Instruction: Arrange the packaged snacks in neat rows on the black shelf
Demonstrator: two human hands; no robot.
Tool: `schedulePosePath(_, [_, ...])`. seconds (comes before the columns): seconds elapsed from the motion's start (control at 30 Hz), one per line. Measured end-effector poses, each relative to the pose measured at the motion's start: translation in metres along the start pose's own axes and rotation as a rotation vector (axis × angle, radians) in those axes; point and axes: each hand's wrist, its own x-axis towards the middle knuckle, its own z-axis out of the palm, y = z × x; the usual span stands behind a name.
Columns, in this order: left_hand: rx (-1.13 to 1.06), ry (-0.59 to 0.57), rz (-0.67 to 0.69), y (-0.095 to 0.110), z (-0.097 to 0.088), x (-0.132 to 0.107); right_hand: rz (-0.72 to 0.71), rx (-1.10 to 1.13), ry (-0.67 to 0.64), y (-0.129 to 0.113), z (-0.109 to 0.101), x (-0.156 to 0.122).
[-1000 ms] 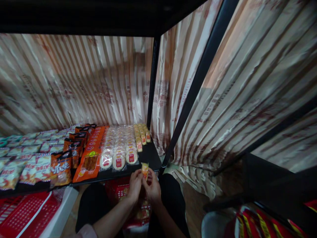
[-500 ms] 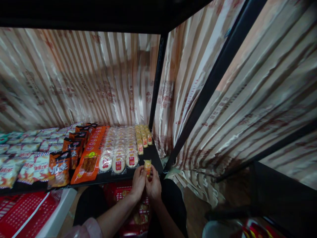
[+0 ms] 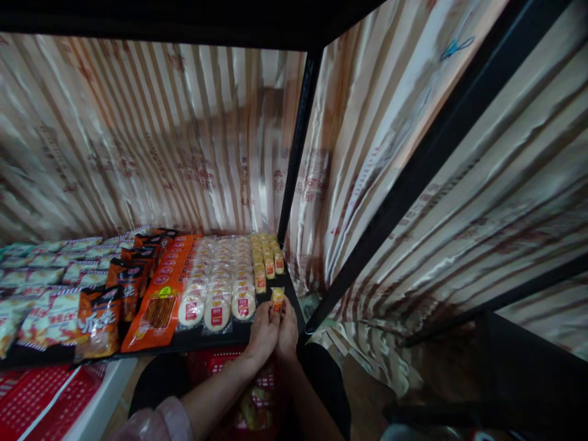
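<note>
Both my hands are closed at the front edge of the black shelf [image 3: 197, 339]. Between my left hand [image 3: 264, 331] and my right hand [image 3: 288, 331] a small yellow snack packet [image 3: 277, 295] stands upright, its lower part hidden by the fingers. Just behind it, similar yellow packets [image 3: 260, 278] are lined up in rows at the shelf's right end. To their left lie rows of round white crackers [image 3: 217, 311] in clear wrappers with red labels. Below my forearms is a red basket [image 3: 220, 362] with several wrapped pieces in it, partly covered by my arms.
Further left on the shelf are an orange snack bag [image 3: 160, 309], dark orange bags [image 3: 98, 321] and white bags [image 3: 55, 315]. A red crate [image 3: 59, 398] stands below at left. Black posts [image 3: 301, 147] and striped curtains [image 3: 206, 135] enclose the back and right.
The hands and the packet have moved slightly up toward the rows of yellow packets. The view has shifted a little, with the posts leaning further right.
</note>
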Motion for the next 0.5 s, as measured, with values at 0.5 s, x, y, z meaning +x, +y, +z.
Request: schedulePosePath(0.5, [0.589,-0.189,0.292,0.017,-0.021,0.028,0.014,-0.010,-0.026,0.005,0.030,0.051])
